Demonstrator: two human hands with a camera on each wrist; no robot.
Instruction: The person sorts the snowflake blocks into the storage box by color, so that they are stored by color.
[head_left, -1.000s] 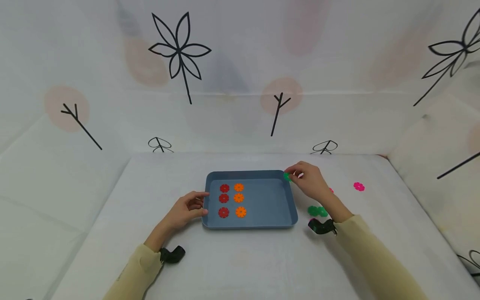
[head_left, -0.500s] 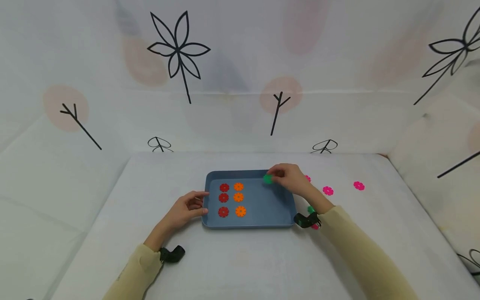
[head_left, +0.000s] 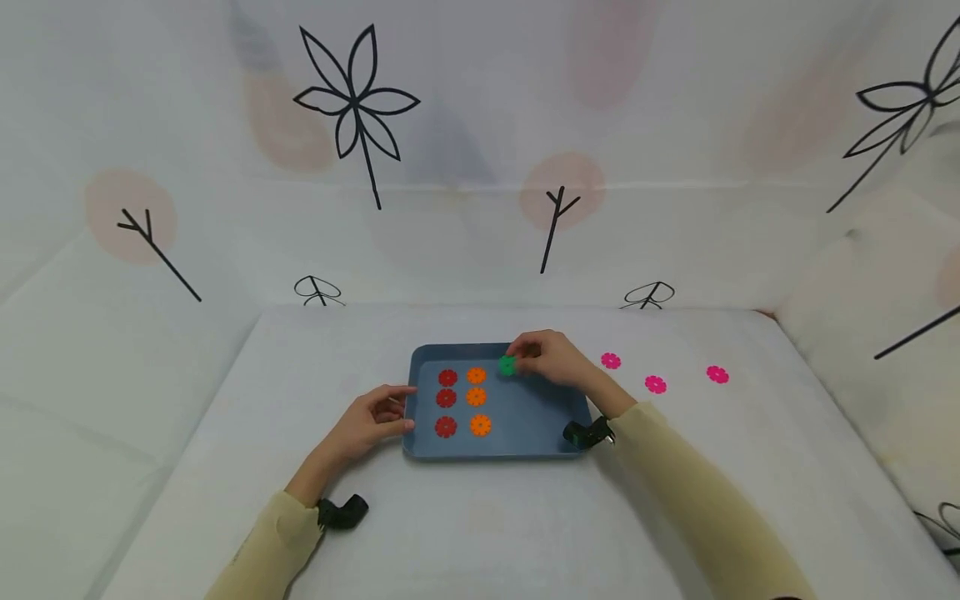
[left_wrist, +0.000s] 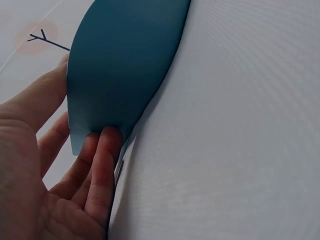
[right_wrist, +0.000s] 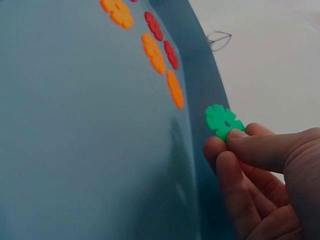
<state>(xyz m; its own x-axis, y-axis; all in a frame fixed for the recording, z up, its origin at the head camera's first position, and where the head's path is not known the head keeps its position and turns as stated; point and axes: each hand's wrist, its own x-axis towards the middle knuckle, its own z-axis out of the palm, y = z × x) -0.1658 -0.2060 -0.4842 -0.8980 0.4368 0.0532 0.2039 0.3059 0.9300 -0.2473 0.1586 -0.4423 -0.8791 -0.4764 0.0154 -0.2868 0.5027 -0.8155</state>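
A blue-grey tray (head_left: 517, 437) lies on the white-covered table. My left hand (head_left: 371, 423) holds its left edge, and the left wrist view has the fingers (left_wrist: 107, 150) against the tray's outer wall. Between thumb and fingers of my right hand (head_left: 551, 358) a green flower-shaped plastic disc (right_wrist: 220, 119) is pinched, over the tray near its far wall. To the left, a column of three red discs (head_left: 446, 398) and a column of three orange discs (head_left: 476, 397) lie flat on the tray floor.
Three pink flower-shaped discs, one of them a pink disc (head_left: 656, 385), are spread on the table right of the tray. A patterned white backdrop (head_left: 465, 242) stands behind. My right forearm covers part of the table beside the tray.
My right hand has carried the green disc leftward from the tray's far right corner to beside the orange column. Green discs on the table are now hidden behind the right arm. The left hand stays put.
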